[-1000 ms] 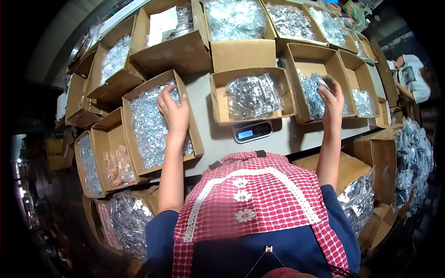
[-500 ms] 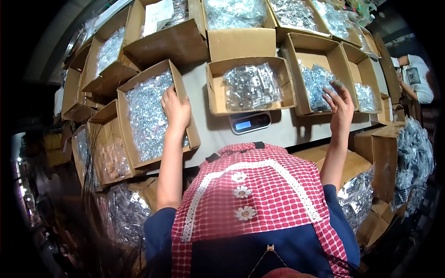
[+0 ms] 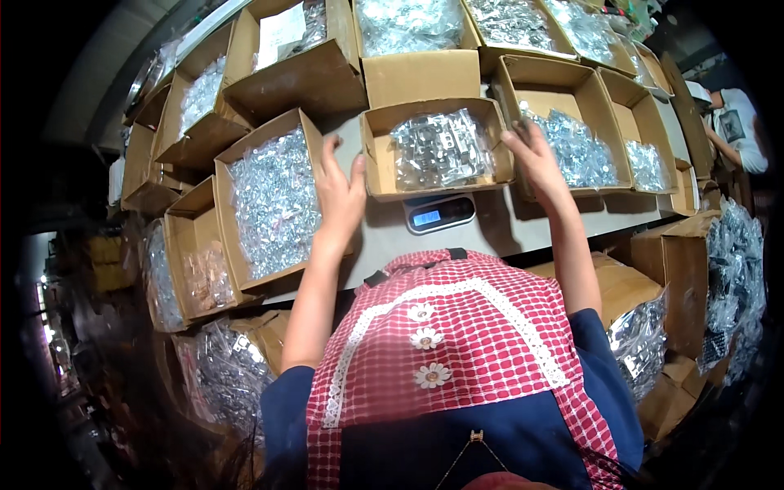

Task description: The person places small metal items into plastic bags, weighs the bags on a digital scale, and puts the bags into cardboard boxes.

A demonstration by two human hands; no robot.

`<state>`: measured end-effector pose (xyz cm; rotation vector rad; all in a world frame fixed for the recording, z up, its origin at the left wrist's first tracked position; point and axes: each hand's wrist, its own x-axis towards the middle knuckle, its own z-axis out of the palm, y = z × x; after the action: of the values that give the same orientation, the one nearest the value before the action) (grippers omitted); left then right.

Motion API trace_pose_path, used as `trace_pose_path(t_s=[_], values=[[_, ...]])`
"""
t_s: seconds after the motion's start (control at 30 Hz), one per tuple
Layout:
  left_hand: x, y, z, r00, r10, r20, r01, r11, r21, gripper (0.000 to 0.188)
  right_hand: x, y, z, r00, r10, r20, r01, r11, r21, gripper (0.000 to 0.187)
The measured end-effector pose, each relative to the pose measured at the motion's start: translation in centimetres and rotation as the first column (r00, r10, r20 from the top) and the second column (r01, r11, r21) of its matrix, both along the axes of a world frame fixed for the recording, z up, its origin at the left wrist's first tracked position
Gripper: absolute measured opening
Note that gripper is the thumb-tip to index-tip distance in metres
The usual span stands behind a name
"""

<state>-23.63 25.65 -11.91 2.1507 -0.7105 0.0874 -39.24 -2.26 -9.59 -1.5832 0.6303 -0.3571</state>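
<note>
A cardboard box (image 3: 380,155) rests on a digital scale (image 3: 441,214) with a lit blue display. Inside the box lie clear plastic bags of small metal parts (image 3: 445,145). Just off the box's left wall is my left hand (image 3: 339,194), its fingers apart and holding nothing. At the opposite wall, my right hand (image 3: 539,159) has its fingers spread, the tips at or very near the box's right edge; contact cannot be made out.
A carton of small silvery parts (image 3: 278,204) stands to the left, and a carton with bagged parts (image 3: 576,151) to the right. More filled boxes (image 3: 412,24) line the back. Below the table's front edge are bags of metal pieces (image 3: 224,371). Another person (image 3: 739,126) is at far right.
My left hand has moved right, off the left carton to beside the middle box. My right hand has moved left, from over the right carton to the middle box's right wall.
</note>
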Motion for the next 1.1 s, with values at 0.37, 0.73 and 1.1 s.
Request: trace_pose_path(t_s=[0.37, 0.73, 1.1], values=[[-4.5, -1.0, 3.9, 0.62, -0.002, -0.785, -0.205, 0.965, -0.164, 0.063, -2.7, -2.8, -0.7, 0.953, 0.173, -0.25, -0.074, 0.929, 0.362, 0.052], [-1.9, -4.2, 13.2, 0.419, -0.55, -0.722, -0.118, 0.756, -0.644, 0.058, -11.6, -5.6, 5.1, 0.972, 0.058, 0.229, -0.212, 0.638, 0.741, 0.077], [1.8, -1.9, 6.0, 0.866, 0.237, -0.441, -0.386, 0.877, -0.286, 0.06, -19.2, -20.2, 11.2, 0.646, -0.675, 0.357, 0.313, 0.661, 0.682, 0.041]])
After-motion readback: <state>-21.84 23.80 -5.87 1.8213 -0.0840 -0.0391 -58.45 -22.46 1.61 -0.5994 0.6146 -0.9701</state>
